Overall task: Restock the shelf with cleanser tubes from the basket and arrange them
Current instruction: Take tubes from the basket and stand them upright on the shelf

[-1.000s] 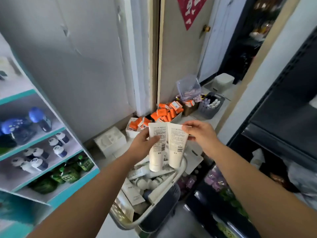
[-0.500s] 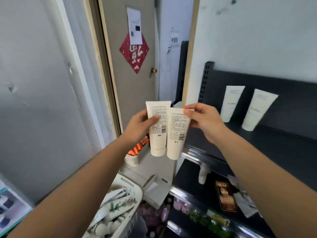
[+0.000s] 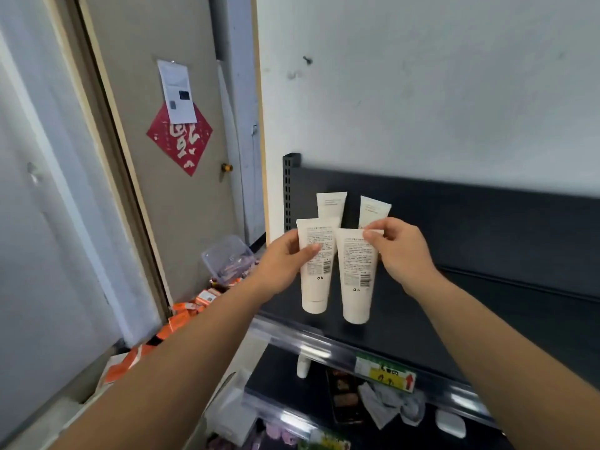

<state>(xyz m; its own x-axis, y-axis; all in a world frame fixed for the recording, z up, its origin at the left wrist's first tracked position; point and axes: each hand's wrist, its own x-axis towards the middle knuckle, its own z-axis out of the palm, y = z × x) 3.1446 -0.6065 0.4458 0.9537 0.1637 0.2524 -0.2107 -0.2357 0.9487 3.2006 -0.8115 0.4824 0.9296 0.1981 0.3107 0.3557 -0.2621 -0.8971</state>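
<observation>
Left hand [image 3: 281, 261]: we grip one cleanser tube [image 3: 315, 271].
Right hand [image 3: 401, 251]: we pinch second tube [image 3: 357, 277].
Shelf [image 3: 487, 287]: two tubes [image 3: 331, 206] stand behind.

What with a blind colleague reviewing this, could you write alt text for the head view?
The left hand grips the left tube and the right hand pinches the right tube, both white cleanser tubes held cap-down before a dark shelf. A rear left tube and a rear right tube stand against its back panel.
</observation>
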